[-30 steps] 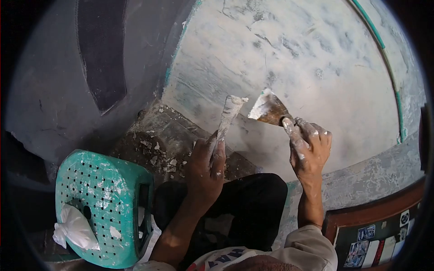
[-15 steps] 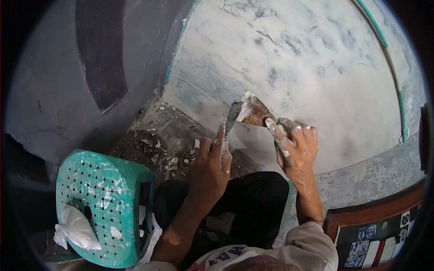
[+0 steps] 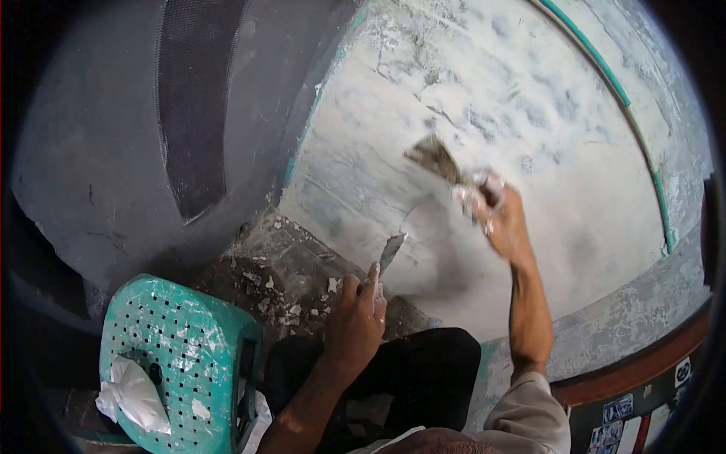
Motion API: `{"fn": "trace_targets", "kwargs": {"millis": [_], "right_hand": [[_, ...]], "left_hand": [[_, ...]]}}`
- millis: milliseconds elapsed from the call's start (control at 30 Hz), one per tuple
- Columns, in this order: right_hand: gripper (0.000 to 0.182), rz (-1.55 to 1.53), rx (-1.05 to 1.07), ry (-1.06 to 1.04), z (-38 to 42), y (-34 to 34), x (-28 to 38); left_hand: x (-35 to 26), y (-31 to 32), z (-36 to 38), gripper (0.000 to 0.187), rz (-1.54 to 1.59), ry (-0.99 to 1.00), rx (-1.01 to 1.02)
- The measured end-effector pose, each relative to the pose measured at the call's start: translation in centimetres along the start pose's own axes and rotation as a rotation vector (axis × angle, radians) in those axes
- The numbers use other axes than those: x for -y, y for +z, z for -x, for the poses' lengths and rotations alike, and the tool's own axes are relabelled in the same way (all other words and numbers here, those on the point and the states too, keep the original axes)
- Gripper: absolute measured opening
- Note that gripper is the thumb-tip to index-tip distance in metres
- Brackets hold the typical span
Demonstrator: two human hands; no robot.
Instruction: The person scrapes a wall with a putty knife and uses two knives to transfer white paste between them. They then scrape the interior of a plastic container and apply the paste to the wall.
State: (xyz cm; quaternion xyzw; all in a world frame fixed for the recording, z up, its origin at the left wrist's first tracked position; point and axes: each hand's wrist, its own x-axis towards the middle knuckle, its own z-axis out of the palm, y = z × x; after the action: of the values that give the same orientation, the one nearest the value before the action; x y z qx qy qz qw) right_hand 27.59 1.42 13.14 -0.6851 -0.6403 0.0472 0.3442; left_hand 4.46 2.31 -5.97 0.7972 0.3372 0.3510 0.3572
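Note:
My left hand [image 3: 357, 321] is closed round a narrow putty knife [image 3: 392, 251], its blade pointing up past the index finger. Higher and to the right, my right hand [image 3: 495, 212], smeared by motion and dusted white, grips a wide putty knife [image 3: 434, 156]. That wide blade is raised in front of the white-filled wall [image 3: 544, 227], pointing up and left. The wall shows grey patches and a thin crack line near the narrow blade. White filler marks the fingers of both hands.
A green plastic stool [image 3: 174, 325] spattered with white stands at lower left, carrying a tied white plastic bag [image 3: 138, 393]. Broken flakes [image 3: 290, 312] litter the floor corner. A green pipe [image 3: 590, 45] curves along the wall. A wood-framed panel [image 3: 635, 412] is at lower right.
The wide putty knife has come away from the narrow one, up and right towards the wall, and its white filler edge no longer shows. My left hand has dropped slightly in view.

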Motion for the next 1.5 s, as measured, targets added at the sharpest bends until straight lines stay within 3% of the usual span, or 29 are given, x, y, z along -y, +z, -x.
{"fn": "trace_targets", "kwargs": {"millis": [167, 200, 267, 400, 600, 700, 900, 1000, 1100, 1333, 1467, 1500], "right_hand": [[0.019, 0.681, -0.24, -0.732, -17.1, -4.8, -0.2], [0.017, 0.766, -0.3, -0.712, -21.9, -5.4, 2.7], [0.026, 1.145, -0.535, -0.874, -32.9, -9.6, -2.7], [0.024, 1.033, -0.372, -0.759, -33.5, -5.1, 5.1], [0.026, 1.114, -0.301, -0.469, -40.4, -4.6, 3.8], [0.022, 1.278, -0.31, -0.591, -40.6, -5.1, 3.4], [0.021, 1.465, -0.334, -0.558, -35.6, -5.2, 5.1], [0.024, 1.442, -0.459, -0.675, -31.8, -3.8, 5.3], [0.028, 1.406, -0.384, -0.716, -30.2, -3.0, 5.7], [0.022, 1.408, -0.401, -0.804, -33.7, 0.5, 6.6], [0.021, 1.52, -0.556, -0.742, -36.3, 2.5, 3.1], [0.02, 1.489, -0.502, -0.668, -35.9, 2.6, 2.2]], "left_hand": [[-0.4, 0.7, -0.5, 0.045, 0.074, -0.053, 0.05], [-0.3, 1.1, -1.0, 0.045, 0.071, -0.035, 0.044], [-0.3, 1.5, -1.2, 0.045, 0.067, -0.02, 0.041], [-0.2, 2.2, -1.7, 0.045, 0.129, -0.017, 0.083], [0.7, 2.9, -2.5, 0.046, 0.15, -0.012, 0.147], [0.7, 2.2, -2.8, 0.048, 0.162, -0.036, 0.184], [1.2, 0.8, -2.3, 0.049, 0.19, -0.037, 0.175], [1.2, 0.2, -2.1, 0.048, 0.194, -0.024, 0.161], [1.2, -0.4, -2.1, 0.047, 0.179, -0.036, 0.175], [1.4, 0.1, -2.1, 0.045, 0.161, -0.008, 0.109], [2.0, 0.6, -2.2, 0.045, 0.182, -0.014, 0.121], [2.0, 0.4, -2.3, 0.045, 0.189, -0.009, 0.102]]}}
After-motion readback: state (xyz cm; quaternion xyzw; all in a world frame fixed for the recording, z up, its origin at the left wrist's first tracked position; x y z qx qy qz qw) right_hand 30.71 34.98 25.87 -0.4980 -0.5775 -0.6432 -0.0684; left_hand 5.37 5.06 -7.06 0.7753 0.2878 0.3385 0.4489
